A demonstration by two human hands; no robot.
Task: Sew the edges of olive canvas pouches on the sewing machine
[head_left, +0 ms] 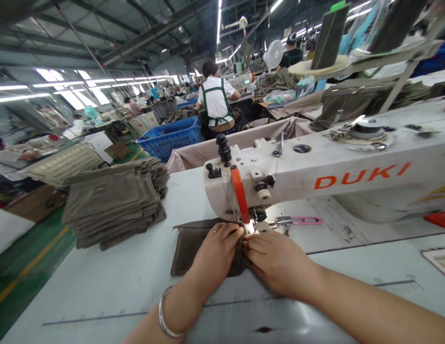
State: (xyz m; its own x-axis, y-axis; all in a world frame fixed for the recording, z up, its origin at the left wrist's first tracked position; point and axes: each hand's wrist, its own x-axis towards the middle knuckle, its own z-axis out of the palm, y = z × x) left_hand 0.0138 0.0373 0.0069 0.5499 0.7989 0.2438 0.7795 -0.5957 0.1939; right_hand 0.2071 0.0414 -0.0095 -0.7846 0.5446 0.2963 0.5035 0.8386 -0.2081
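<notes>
Piece of dark olive-brown cloth [188,251] lies flat on the white sewing table [100,286]. Its long axis runs from left to right, under both hands, and its right part reaches the metal presser foot [249,228] of a white DUKI sewing machine [315,174]. Left hand [217,253], with a silver bangle [164,315] on the wrist, is half closed and grips the cloth. Right hand [276,258] is also half closed and pinches the cloth from the other side. Fingertips of both hands almost meet just before the foot, so I cannot tell which hand is nearer. Left of the hands lies a stack of folded grey-brown cloth pieces [113,205], and farther away stands a blue plastic basket [168,138].
</notes>
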